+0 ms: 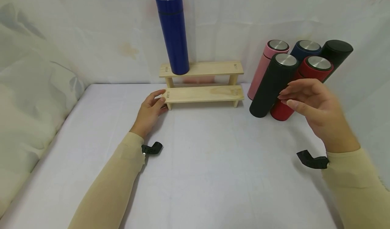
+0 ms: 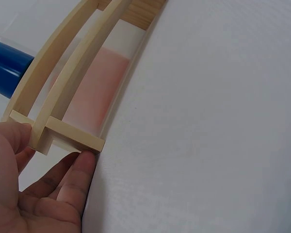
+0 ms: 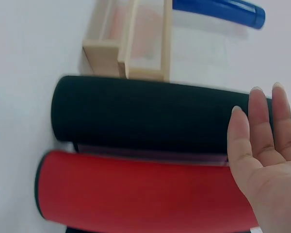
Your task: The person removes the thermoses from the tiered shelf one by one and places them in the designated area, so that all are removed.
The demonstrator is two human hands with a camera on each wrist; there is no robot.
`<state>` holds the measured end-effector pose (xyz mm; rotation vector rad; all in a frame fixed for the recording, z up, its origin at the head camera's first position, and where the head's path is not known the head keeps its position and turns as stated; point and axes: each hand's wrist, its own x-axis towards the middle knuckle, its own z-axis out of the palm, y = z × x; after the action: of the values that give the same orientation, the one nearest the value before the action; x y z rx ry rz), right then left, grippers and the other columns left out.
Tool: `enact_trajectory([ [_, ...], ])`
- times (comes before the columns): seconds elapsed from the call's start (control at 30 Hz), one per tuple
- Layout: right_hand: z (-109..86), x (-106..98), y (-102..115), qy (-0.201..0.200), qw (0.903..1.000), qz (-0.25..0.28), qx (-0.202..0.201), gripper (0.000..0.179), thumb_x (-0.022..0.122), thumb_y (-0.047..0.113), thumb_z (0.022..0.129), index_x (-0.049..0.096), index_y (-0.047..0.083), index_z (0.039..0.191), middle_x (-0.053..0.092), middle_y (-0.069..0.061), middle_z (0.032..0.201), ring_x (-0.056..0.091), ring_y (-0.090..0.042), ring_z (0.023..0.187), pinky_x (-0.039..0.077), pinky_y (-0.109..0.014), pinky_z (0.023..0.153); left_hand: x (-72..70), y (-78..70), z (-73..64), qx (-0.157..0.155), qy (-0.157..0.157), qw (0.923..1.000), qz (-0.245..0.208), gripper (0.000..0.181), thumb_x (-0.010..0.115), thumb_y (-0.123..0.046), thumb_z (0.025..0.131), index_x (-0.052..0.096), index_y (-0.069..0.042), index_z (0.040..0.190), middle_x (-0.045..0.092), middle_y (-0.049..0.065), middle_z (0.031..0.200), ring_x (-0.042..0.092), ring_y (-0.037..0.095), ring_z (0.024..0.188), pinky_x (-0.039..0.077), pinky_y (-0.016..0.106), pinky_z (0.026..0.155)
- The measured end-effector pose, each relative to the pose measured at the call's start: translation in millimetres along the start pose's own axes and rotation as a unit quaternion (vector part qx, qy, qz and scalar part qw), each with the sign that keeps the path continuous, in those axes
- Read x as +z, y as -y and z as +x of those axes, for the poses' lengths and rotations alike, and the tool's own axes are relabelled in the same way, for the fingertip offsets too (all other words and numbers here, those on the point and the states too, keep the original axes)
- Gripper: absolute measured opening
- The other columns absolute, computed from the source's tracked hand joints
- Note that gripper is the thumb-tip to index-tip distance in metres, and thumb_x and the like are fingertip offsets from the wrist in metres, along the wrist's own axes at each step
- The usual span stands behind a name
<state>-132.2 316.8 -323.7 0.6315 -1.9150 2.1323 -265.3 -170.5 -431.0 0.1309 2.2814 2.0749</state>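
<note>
My left hand (image 1: 149, 112) grips the left end of the lower tier of a two-tier wooden stand (image 1: 205, 94). In the left wrist view its thumb lies at the board's edge, and a fingertip meets the end leg (image 2: 77, 135). A glossy blue thermos (image 1: 174, 36) stands upright on the upper tier's left part. My right hand (image 1: 320, 109), fingers loosely bent and holding nothing, hovers in front of a red thermos (image 1: 281, 110) and a black thermos (image 1: 269, 87). In the right wrist view, the fingers overlap the upper end of the dark thermos (image 3: 155, 114).
Behind those two stand a pink thermos (image 1: 259, 75), a dark blue thermos (image 1: 307, 48) and another black thermos (image 1: 338, 51), close together right of the stand. White cloth covers the table (image 1: 210, 161). A pale curtain (image 1: 122, 29) hangs along the back.
</note>
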Motion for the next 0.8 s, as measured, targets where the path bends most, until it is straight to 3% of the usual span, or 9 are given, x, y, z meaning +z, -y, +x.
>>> enact_trajectory([
  [0.17,0.2,12,-8,0.031,0.9986,-0.034,0.027,0.044,0.056,-0.021,0.100,0.050,-0.016,0.142,0.061,-0.028,0.129,0.065,-0.037,0.118,0.059,-0.032,0.102,-0.8,-1.8,-1.6,-0.001,-0.002,1.0000,0.001,0.043,0.056,-0.024,0.117,0.055,-0.018,0.160,0.054,0.022,0.150,0.062,0.035,0.132,0.055,0.036,0.109],
  [0.37,1.7,27,-20,0.079,0.9958,-0.034,0.029,0.052,0.057,-0.025,0.097,0.047,-0.013,0.147,0.060,-0.028,0.135,0.062,-0.036,0.123,0.058,-0.031,0.101,-0.7,-4.2,-4.4,-0.002,-0.004,1.0000,0.003,0.044,0.056,-0.024,0.117,0.055,-0.019,0.160,0.053,0.022,0.152,0.061,0.034,0.134,0.055,0.038,0.110],
  [0.6,5.3,48,-36,0.129,0.9913,-0.024,0.005,0.064,0.056,-0.031,0.090,0.045,-0.011,0.149,0.056,-0.028,0.142,0.059,-0.037,0.129,0.058,-0.032,0.102,1.4,-4.0,-4.6,-0.001,-0.003,1.0000,-0.001,0.044,0.057,-0.023,0.117,0.055,-0.018,0.160,0.054,0.022,0.152,0.061,0.034,0.134,0.054,0.039,0.110],
  [0.8,14.1,65,-38,0.147,0.9889,-0.021,0.003,0.068,0.059,-0.027,0.091,0.045,-0.003,0.154,0.052,-0.030,0.145,0.055,-0.042,0.132,0.058,-0.033,0.102,2.8,-3.9,-5.0,-0.004,-0.005,1.0000,0.002,0.043,0.057,-0.023,0.117,0.055,-0.020,0.160,0.054,0.021,0.152,0.061,0.032,0.134,0.056,0.037,0.109],
])
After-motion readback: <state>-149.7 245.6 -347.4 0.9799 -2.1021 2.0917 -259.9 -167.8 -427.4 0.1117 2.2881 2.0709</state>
